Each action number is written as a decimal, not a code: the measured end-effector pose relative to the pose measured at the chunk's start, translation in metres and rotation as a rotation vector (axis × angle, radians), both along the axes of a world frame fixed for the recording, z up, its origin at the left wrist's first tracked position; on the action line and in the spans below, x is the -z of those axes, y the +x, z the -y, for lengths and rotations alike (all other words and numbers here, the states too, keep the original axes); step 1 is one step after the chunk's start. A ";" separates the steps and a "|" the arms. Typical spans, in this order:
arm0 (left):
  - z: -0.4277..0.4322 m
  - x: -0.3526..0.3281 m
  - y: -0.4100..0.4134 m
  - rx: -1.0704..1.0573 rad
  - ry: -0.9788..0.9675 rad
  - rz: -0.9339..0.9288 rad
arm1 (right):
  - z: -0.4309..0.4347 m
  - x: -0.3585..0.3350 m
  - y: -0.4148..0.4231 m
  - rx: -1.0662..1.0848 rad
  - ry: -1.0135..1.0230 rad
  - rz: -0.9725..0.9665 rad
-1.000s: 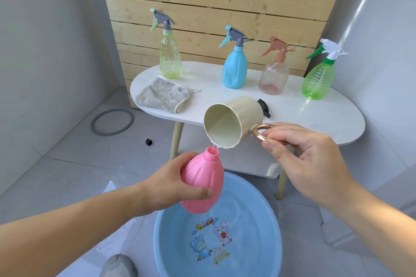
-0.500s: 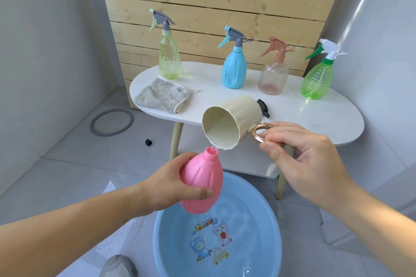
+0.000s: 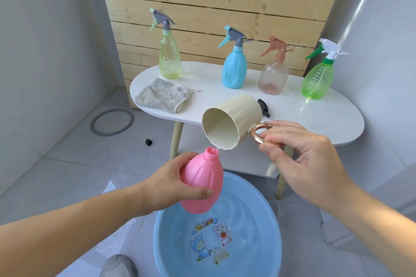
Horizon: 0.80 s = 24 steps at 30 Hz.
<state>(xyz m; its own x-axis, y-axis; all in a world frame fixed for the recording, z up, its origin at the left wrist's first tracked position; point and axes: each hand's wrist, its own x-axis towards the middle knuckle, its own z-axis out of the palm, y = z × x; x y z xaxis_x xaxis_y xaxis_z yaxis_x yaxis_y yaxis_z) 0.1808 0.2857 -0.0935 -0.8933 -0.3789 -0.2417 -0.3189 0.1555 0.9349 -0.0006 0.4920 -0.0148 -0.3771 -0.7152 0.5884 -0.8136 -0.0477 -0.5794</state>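
My left hand [image 3: 167, 183] grips a pink bottle [image 3: 202, 177] with no cap, held upright over a blue basin [image 3: 273, 229] of water on the floor. My right hand [image 3: 301, 159] pinches the copper ring handle of a cream cup [image 3: 231, 121]. The cup is tipped on its side, its lip just above the bottle's open neck, and a thin trickle of water runs from cup to bottle.
A white oval table [image 3: 326, 119] behind carries a yellow-green spray bottle [image 3: 170, 56], a blue one [image 3: 234, 67], a peach one [image 3: 273, 74], a green one [image 3: 317, 78], a grey cloth [image 3: 161, 94] and a black sprayer head [image 3: 263, 108]. A grey ring [image 3: 111, 121] lies on the floor.
The cup has tipped slightly further over the bottle's neck. Both hands stay almost where they were.
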 end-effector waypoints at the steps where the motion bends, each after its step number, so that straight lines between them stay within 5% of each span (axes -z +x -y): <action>1: 0.000 0.000 0.000 0.001 -0.002 0.001 | 0.000 0.000 0.000 -0.001 -0.001 -0.005; 24: -0.001 0.001 0.000 -0.005 -0.002 0.002 | -0.002 0.003 -0.001 0.017 0.022 -0.096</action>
<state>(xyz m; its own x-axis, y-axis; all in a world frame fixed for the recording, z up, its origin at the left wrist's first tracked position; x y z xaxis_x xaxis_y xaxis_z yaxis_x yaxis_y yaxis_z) 0.1810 0.2866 -0.0941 -0.8908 -0.3839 -0.2432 -0.3220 0.1553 0.9339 -0.0016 0.4938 -0.0177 -0.3316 -0.7225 0.6066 -0.8662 -0.0215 -0.4992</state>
